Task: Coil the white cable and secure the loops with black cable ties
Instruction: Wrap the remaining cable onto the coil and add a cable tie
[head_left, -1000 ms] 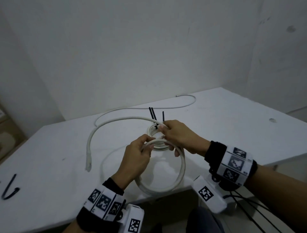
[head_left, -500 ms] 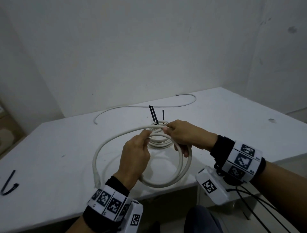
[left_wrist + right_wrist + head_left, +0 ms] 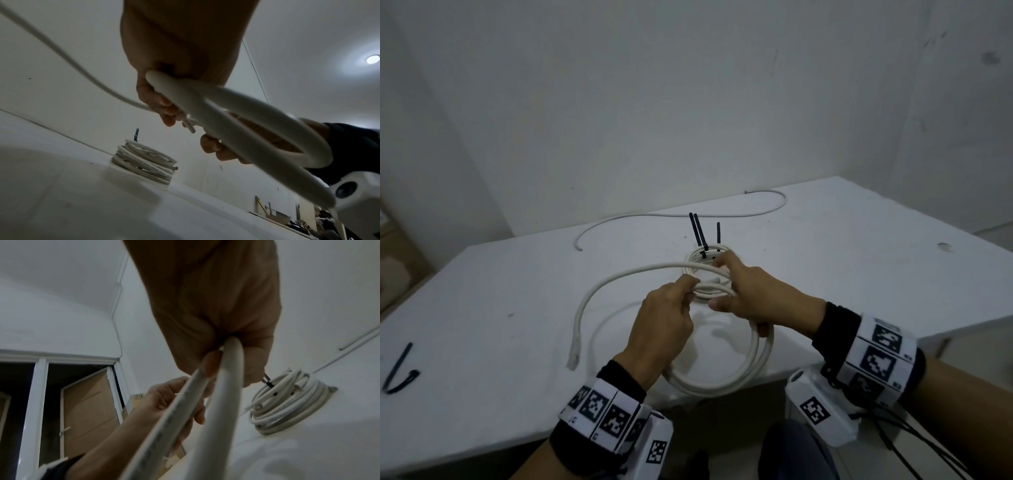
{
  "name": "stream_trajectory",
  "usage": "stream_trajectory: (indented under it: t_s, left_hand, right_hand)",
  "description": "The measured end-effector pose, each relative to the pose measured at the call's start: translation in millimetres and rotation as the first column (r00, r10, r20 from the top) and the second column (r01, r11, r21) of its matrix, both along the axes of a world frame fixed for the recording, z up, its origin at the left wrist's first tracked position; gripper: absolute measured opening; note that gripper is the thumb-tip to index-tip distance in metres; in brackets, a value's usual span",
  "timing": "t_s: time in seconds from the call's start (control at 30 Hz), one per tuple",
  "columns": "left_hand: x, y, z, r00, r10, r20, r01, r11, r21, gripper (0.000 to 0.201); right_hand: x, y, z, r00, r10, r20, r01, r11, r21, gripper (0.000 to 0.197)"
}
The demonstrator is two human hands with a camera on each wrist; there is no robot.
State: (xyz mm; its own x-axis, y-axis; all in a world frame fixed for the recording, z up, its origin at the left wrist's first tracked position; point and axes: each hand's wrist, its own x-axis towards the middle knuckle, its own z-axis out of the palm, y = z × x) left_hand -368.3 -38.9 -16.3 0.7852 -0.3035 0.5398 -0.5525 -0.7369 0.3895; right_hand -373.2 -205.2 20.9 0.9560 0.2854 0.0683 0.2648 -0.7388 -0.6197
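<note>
Fingers [image 3: 690,286] of both hands gripping white cable [image 3: 753,359] loops, above table [image 3: 482,308]

Take the finished coil [image 3: 707,263] as the mark. It stands on the white surface [image 3: 859,274], with black cable ties [image 3: 698,233] sticking up at its far edge, so the way in from behind is blocked. Nearer than the coil, both hands and the held white cable [image 3: 722,380] fill the air. Left of it, the cable's loose arc [image 3: 599,291] bars the way. Right of it, the surface lies bare.
</note>
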Motion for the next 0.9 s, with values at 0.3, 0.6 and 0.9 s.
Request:
stream_trajectory:
  t_s: [0.3, 0.6, 0.9]
  left_hand:
    - [-6, -4, -3, 0.998, 0.003, -0.064, 0.007, 0.988, 0.156, 0.013]
    - [-10, -13, 0, 0.99, 0.039, -0.134, -0.019, 0.988, 0.151, 0.035]
    - [-16, -15, 34, 0.971, 0.214, 0.101, -0.237, 0.865, 0.443, 0.014]
  right_hand:
    - [0, 3, -13, 0.997, 0.084, 0.001, -0.084, 0.996, -0.022, 0.023]
    - [3, -3, -9, 0.995, 0.081, 0.054, -0.077, 0.995, -0.058, 0.024]
    - [13, -2, 22, 0.983, 0.147, 0.113, -0.117, 0.965, -0.236, 0.028]
